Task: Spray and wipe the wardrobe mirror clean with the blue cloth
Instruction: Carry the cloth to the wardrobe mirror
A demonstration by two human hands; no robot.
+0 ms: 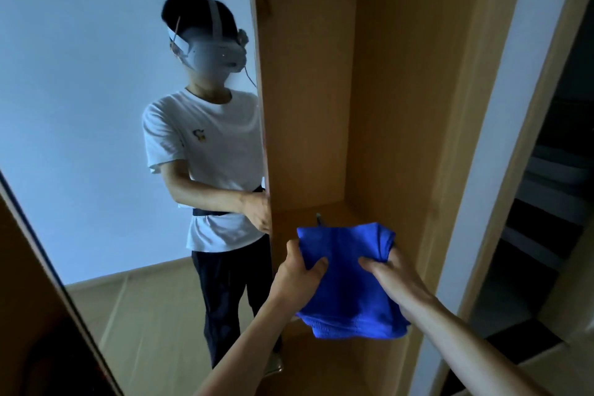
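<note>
The blue cloth (348, 286) hangs spread between both my hands, in front of the open wooden wardrobe compartment. My left hand (297, 270) pinches its upper left edge, thumb on the front. My right hand (390, 270) grips its upper right part, where the fabric bunches. The wardrobe mirror (96, 106) fills the left half of the view and reflects a person in a white T-shirt with a headset. A small dark tip (319, 217) pokes up behind the cloth; I cannot tell what it is.
The wooden wardrobe (321, 90) stands open straight ahead, its side panel (456, 106) to the right. A dark brown door edge (32, 283) runs along the lower left. Dark shelves with folded items (553, 186) lie at the far right.
</note>
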